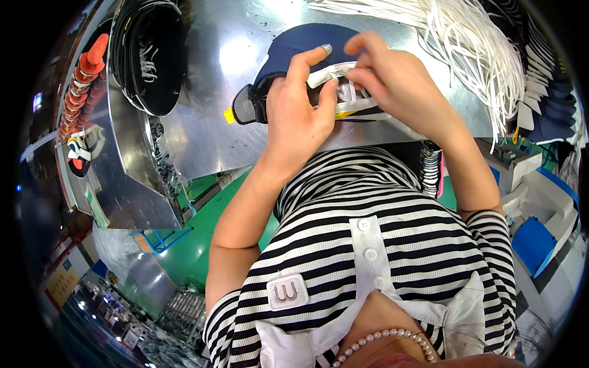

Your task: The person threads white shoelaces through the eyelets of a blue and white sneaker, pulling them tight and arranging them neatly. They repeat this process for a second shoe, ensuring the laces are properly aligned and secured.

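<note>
A navy cap (300, 46) lies on the metal tabletop in front of me, its brim pointing away and its inner side partly showing. Along the inner edge by the brim runs a white band (325, 75). My left hand (294, 119) is closed on the cap's near left edge, thumb inside and index finger at the band and brim. My right hand (399, 86) is slightly blurred; its thumb and fingers pinch the right end of the white band, with the index finger raised. A yellow tab (229, 116) sticks out at the cap's left. The hands hide part of the inside.
Long white cords (472, 61) spread over the far right of the metal table (208, 138). Stacked black caps (153, 58) stand at the left. More navy caps (552, 122) are piled at the right edge. A column of orange-red pieces (83, 86) leans at far left.
</note>
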A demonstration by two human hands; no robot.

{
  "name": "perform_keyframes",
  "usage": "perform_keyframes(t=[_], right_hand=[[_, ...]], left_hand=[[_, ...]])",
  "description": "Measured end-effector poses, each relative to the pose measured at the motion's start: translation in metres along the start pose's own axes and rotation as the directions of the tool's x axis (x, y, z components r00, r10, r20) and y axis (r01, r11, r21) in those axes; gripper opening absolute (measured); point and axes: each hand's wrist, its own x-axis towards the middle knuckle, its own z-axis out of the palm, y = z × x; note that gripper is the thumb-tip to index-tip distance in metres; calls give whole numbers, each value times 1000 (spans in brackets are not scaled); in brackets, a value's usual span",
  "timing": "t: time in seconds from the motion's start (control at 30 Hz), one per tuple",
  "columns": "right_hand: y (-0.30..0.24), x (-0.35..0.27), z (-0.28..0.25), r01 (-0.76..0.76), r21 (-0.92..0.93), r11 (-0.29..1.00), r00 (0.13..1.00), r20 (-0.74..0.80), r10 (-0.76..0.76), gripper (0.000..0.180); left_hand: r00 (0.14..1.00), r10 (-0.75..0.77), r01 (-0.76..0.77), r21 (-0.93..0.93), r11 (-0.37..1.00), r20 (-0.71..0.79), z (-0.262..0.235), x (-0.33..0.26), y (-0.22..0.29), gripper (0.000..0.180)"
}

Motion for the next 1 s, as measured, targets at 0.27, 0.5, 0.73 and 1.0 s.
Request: perform_keyframes(t=[0.27,0.5,0.73,1.0], right_hand=[[5,-11,-4,18,-144,989,994,-108,-34,26],[28,-28,8,-49,61,997,948,-310,66,25],[42,-33,5,-45,37,998,947,-316,54,19],[-1,-70,-7,295,78,952,940,157,-304,17]], left_hand=[[992,-122,127,-503,855,42,0,6,-18,45],[958,-285,264,-533,804,44,0,24,-10,36],[981,-137,157,-150,976,136,-26,3,19,60],[966,252,-251,393,885,52,5,28,-2,20]])
